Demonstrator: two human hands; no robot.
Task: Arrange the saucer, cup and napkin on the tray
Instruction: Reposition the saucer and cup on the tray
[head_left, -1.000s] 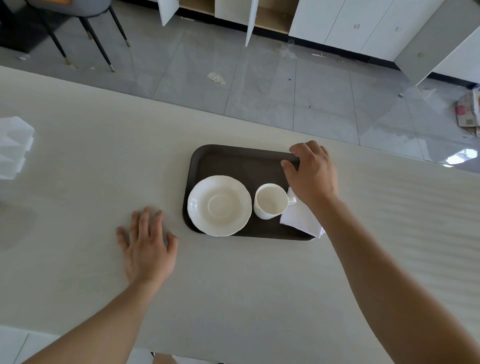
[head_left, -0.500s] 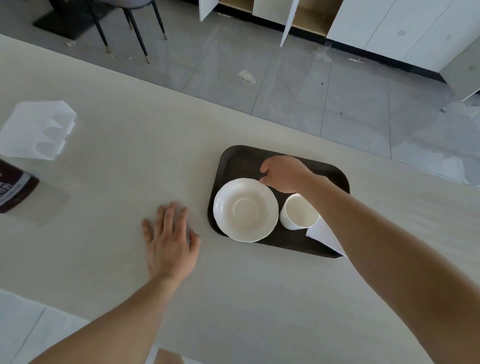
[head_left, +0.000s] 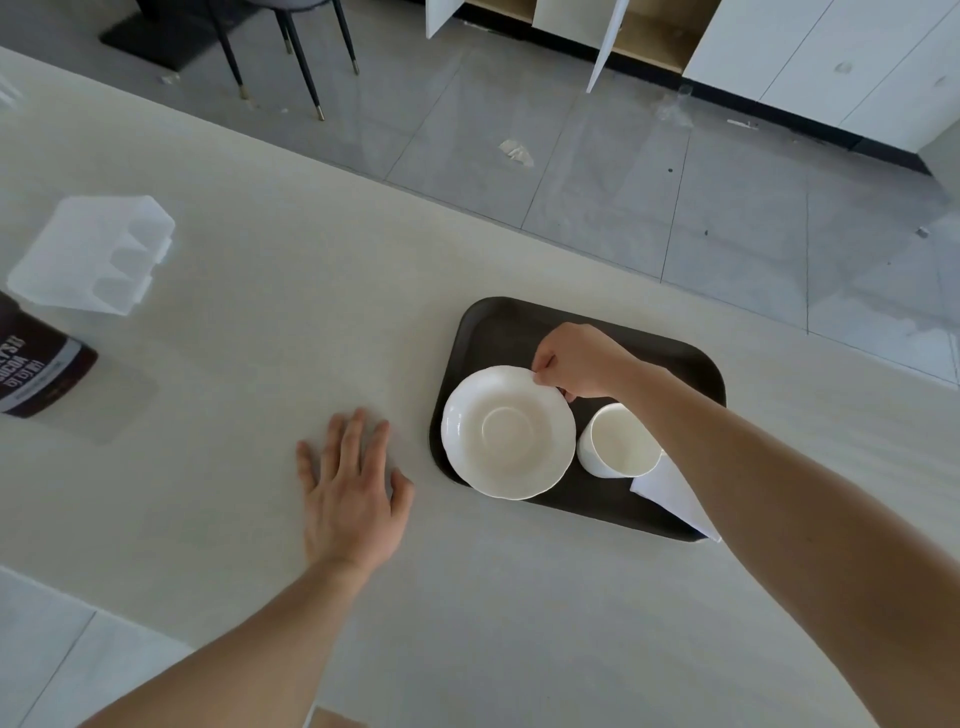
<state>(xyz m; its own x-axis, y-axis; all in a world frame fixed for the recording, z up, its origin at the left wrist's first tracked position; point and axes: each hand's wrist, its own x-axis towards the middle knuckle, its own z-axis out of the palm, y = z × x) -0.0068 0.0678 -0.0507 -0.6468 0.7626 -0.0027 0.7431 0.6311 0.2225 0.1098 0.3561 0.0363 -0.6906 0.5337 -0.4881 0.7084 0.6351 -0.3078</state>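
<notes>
So the person's right hand (head_left: 579, 361) is reaching across the dark tray (head_left: 498, 325) and has its fingers curled shut, pinching the far rim of the white saucer (head_left: 508, 432) between thumb and fingertips. The saucer sits on the left part of the tray, and its near edge hangs a bit past the tray's front lip. It looks flat, though it's hard to say if the pinched side is lifted at all.

Just to the right of the saucer is the white cup (head_left: 615, 441), standing upright and empty, almost touching the saucer's rim. The right forearm passes over the cup's far side, so the handle can't be made out. The folded white napkin (head_left: 672, 493) is tucked next to the cup at the tray's near right corner, with one point sticking out over the tray's edge; part of it is hidden under the arm.

The left hand (head_left: 350, 488) is flat on the pale table (head_left: 260, 322), palm down, fingers spread open, holding nothing, a little to the left of the tray and not touching it.

Off at the far left of the table there's a clear plastic container (head_left: 91, 254) and, beside it, a dark brown jar (head_left: 36, 371) with white lettering, partly cut off by the frame edge.
</notes>
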